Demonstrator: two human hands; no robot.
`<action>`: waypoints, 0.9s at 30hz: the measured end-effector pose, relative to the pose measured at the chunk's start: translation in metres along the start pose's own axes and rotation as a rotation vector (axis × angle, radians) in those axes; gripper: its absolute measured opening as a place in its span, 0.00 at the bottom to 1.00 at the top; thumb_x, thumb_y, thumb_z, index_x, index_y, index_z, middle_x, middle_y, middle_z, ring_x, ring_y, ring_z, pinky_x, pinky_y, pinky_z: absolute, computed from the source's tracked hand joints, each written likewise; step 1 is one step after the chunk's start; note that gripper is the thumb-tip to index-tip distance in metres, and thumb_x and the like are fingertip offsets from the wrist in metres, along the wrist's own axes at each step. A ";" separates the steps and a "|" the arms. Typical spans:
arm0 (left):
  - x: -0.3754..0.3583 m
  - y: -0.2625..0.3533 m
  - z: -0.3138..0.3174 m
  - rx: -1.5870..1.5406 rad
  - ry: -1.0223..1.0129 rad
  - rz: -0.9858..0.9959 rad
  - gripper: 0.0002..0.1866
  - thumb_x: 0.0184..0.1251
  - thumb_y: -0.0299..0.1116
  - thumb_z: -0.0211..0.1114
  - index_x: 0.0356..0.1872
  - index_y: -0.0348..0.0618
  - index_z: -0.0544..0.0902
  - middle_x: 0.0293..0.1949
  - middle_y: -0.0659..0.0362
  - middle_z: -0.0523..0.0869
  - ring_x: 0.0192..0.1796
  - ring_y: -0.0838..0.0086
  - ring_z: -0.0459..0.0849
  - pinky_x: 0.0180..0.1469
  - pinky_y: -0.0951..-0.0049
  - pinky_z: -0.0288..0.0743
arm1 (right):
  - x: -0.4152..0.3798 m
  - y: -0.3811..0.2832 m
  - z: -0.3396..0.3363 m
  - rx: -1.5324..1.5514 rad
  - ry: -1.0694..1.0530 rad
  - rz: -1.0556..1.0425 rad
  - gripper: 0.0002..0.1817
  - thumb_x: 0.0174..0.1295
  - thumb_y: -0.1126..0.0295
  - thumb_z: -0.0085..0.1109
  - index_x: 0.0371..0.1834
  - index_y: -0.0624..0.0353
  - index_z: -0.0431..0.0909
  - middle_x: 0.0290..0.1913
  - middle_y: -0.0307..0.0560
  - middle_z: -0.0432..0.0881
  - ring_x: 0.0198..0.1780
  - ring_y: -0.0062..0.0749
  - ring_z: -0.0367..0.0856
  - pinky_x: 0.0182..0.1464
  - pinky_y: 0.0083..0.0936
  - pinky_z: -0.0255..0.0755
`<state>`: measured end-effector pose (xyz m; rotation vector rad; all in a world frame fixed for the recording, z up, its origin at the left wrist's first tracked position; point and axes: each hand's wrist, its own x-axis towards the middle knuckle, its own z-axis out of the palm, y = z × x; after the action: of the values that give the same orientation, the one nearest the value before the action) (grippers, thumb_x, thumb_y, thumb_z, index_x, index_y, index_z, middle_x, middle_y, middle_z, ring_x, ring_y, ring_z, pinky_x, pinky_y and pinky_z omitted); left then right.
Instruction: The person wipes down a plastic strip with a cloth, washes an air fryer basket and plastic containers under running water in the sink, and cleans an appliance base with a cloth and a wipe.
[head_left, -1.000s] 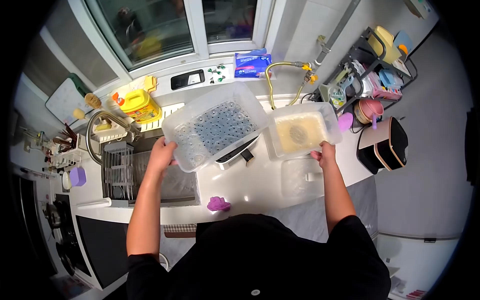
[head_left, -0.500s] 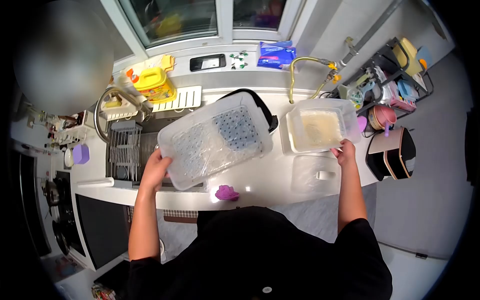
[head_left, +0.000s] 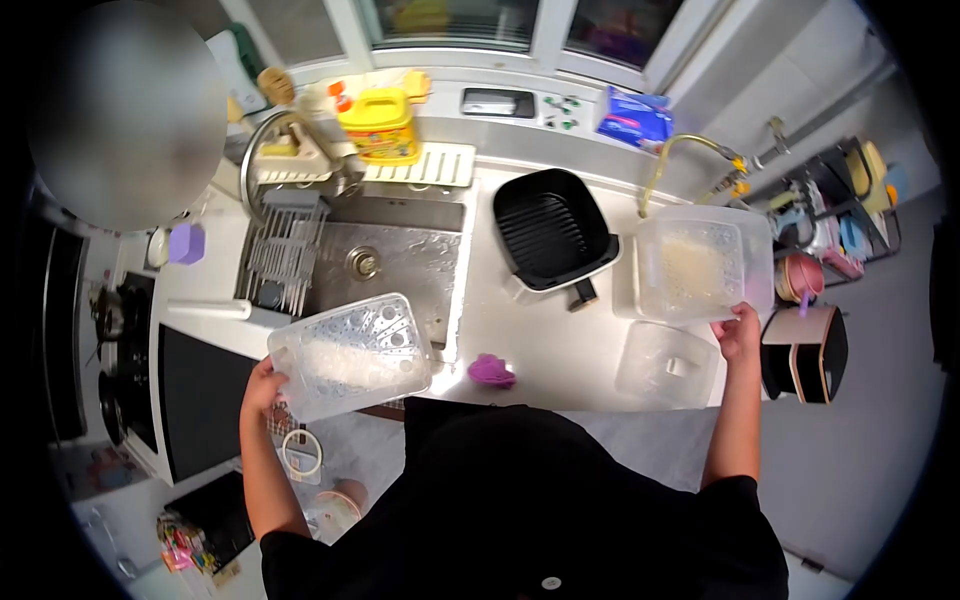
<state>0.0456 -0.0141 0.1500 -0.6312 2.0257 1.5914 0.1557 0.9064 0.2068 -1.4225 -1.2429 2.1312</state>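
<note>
1. Presently, the left hand point(head_left: 262, 388) is curling partly closed, gripping one end of a clear plastic tub point(head_left: 352, 358); some fingers are hiding behind the plastic.
2. The tub is hanging tilted at the near side of the sink point(head_left: 398, 268), its far end unsupported, so the end grip is apparently bearing its weight.
3. The right hand point(head_left: 740, 335) is bending half closed at the near corner of a clear bin point(head_left: 700, 262), well right of the sink; how firmly it is pinching cannot be told. The touch is probably steadying the bin.
4. A clear lid point(head_left: 667, 366) is lying flat, right of the sink, its handle facing up, presumably for easy grasping.
5. A black basket point(head_left: 553, 228) is standing upright just right of the sink, its handle pointing nearward, likely for reach.
</note>
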 end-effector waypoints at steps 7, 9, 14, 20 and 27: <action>0.035 -0.006 -0.053 0.011 0.021 0.006 0.31 0.53 0.20 0.58 0.64 0.40 0.80 0.48 0.56 0.89 0.44 0.64 0.91 0.39 0.64 0.90 | -0.098 0.023 0.124 -0.110 -0.222 -0.009 0.21 0.59 0.69 0.51 0.57 0.61 0.72 0.54 0.50 0.80 0.51 0.42 0.84 0.46 0.41 0.89; 0.056 -0.018 -0.078 0.030 0.030 -0.010 0.31 0.54 0.20 0.58 0.64 0.40 0.80 0.49 0.56 0.89 0.44 0.65 0.91 0.38 0.64 0.90 | -0.137 0.043 0.175 -0.155 -0.294 -0.014 0.21 0.60 0.68 0.51 0.56 0.60 0.73 0.52 0.49 0.82 0.50 0.40 0.85 0.42 0.35 0.88; 0.086 -0.022 -0.105 0.153 -0.011 -0.063 0.29 0.56 0.19 0.56 0.63 0.38 0.80 0.49 0.54 0.89 0.45 0.67 0.91 0.37 0.66 0.87 | -0.191 0.129 0.285 -0.255 -0.463 0.067 0.17 0.60 0.69 0.53 0.52 0.59 0.76 0.50 0.47 0.82 0.47 0.38 0.86 0.37 0.36 0.90; 0.089 -0.009 -0.105 0.438 -0.086 0.158 0.31 0.63 0.27 0.64 0.70 0.34 0.72 0.56 0.45 0.85 0.53 0.58 0.87 0.49 0.58 0.86 | -0.266 0.237 0.417 -0.348 -0.497 0.133 0.39 0.55 0.75 0.54 0.73 0.49 0.53 0.59 0.52 0.72 0.50 0.50 0.83 0.41 0.47 0.90; 0.085 0.062 -0.079 0.071 -0.032 0.312 0.44 0.69 0.48 0.70 0.80 0.48 0.57 0.69 0.45 0.73 0.70 0.56 0.75 0.63 0.47 0.76 | -0.285 0.317 0.478 -0.339 -0.553 0.218 0.40 0.57 0.77 0.53 0.73 0.53 0.46 0.61 0.58 0.70 0.47 0.49 0.84 0.40 0.46 0.89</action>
<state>-0.0662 -0.0825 0.1599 -0.2705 2.2299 1.6765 -0.0543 0.3016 0.1971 -1.1589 -1.7859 2.6810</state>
